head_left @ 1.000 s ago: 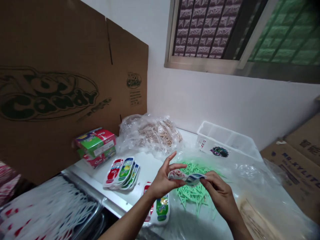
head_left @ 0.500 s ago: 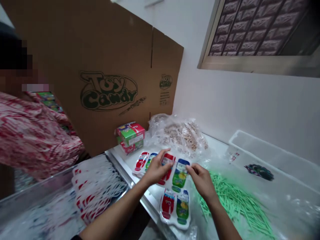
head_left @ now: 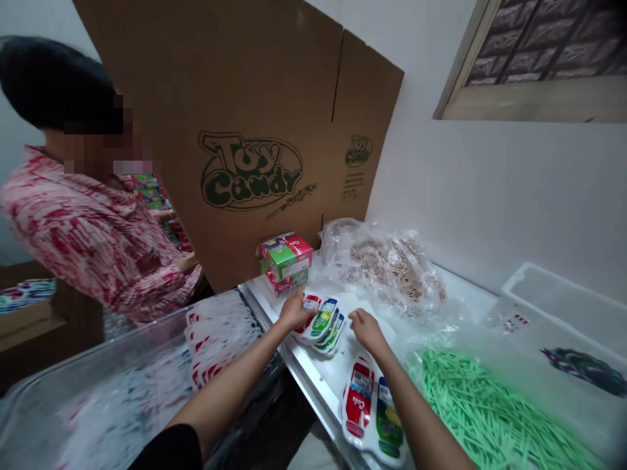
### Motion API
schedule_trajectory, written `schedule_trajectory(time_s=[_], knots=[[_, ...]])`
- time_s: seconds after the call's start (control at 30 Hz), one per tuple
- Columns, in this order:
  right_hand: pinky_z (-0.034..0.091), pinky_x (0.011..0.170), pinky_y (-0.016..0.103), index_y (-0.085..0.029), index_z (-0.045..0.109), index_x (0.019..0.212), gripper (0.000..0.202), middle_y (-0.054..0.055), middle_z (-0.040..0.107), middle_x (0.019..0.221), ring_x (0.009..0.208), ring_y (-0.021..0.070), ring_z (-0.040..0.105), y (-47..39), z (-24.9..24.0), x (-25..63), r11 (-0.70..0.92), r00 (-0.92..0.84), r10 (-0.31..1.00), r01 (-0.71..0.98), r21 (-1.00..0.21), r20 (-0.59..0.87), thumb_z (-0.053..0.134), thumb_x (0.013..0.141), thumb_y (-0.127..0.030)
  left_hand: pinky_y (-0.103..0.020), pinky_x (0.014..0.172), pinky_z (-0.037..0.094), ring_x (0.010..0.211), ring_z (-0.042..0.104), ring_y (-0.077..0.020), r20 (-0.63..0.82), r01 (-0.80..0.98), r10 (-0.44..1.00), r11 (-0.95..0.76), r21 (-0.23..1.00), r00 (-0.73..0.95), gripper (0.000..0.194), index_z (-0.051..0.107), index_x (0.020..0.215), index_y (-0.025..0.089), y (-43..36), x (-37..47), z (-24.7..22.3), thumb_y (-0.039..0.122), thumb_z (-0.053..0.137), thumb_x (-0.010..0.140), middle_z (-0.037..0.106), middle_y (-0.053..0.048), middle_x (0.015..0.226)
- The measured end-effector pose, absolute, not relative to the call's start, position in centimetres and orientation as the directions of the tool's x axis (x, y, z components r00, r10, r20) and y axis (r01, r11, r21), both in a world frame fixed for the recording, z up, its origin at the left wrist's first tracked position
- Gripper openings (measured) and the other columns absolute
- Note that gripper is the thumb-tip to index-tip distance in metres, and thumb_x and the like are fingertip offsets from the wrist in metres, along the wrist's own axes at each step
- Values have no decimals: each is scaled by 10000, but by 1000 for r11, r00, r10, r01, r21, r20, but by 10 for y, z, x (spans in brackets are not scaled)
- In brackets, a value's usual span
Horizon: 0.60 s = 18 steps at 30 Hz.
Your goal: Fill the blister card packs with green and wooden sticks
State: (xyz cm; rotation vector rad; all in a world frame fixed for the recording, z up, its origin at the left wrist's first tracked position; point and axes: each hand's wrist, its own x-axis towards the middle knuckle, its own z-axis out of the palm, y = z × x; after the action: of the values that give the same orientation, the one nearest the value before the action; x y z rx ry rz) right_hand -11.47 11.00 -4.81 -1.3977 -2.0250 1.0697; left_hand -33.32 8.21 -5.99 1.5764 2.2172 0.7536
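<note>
Red-and-green packets (head_left: 324,318) lie stacked at the left hand (head_left: 293,313).

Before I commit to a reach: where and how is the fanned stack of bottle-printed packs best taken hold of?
The fanned stack is probably best pinched at its right edge, coming from the right, thumb on top: the packs lie flat and lower ones stick out there, offering an edge. The left grip is over its left side.

The left hand (head_left: 292,312) partly hides stacked packets (head_left: 325,320).
</note>
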Motion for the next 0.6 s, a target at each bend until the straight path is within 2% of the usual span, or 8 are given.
schedule_trajectory(time_s=[0.07,0.2,0.27,0.33,0.4,0.47,0.5,0.6], knots=[[448,714,320,-170,602,822,256,10,591,650,691,177,579,90,-47,-69,217,-394,918,588,-779,-41,389,898,-290,-339,970,333,1214,435,-305,25,776,935,279,566,-354,823,385,1312,200,83,-336,-64,423,727,597,499,-123,1310],[434,630,323,-203,573,843,322,34,588,651,627,200,568,54,-49,37,246,-302,953,716,-653,28,308,887,-381,-334,888,393,1134,512,-321,-80,755,922,357,549,-378,900,369,1317,161,88,-344,-68,538,707,573,553,-160,1245],[435,703,400,-187,594,850,313,110,620,777,759,270,579,43,-48,69,242,-193,970,841,-483,150,378,838,-412,-328,812,428,1057,566,-325,-134,742,912,396,542,-389,956,354,1319,124,93,-346,-71,584,697,555,598,-181,1172],[406,820,461,-170,605,944,347,167,615,964,938,326,549,39,-44,68,252,-152,956,865,-434,251,436,803,-438,-313,752,444,1003,596,-323,-167,729,901,424,537,-400,988,356,1310,100,97,-347,-73,601,702,532,624,-187,1122],[392,899,420,-169,568,1065,398,155,598,1071,1033,295,531,43,-41,37,275,-180,960,752,-599,214,441,815,-453,-288,711,449,966,617,-302,-184,717,893,442,539,-411,986,366,1297,103,98,-346,-74,601,711,520,642,-171,1093],[431,868,341,-177,523,1124,419,123,612,1080,983,240,576,54,-39,-13,117,-223,975,562,-819,-13,431,833,-464,-268,698,450,954,624,-280,-192,705,885,455,544,-424,977,358,1302,117,97,-344,-74,594,712,527,645,-155,1094],[439,854,320,-172,517,1127,430,117,626,1061,963,230,592,61,-40,-40,-25,-220,964,487,-873,-150,453,823,-470,-264,706,449,964,621,-274,-192,700,881,462,545,-432,972,348,1310,124,95,-343,-74,587,712,536,640,-151,1109],[481,675,312,-131,557,1034,467,115,674,822,788,244,644,87,-50,-107,-159,-226,931,458,-875,-287,437,821,-528,-265,754,440,1024,594,-273,-186,689,870,477,545,-456,948,345,1314,141,91,-340,-74,565,715,551,607,-152,1169]])
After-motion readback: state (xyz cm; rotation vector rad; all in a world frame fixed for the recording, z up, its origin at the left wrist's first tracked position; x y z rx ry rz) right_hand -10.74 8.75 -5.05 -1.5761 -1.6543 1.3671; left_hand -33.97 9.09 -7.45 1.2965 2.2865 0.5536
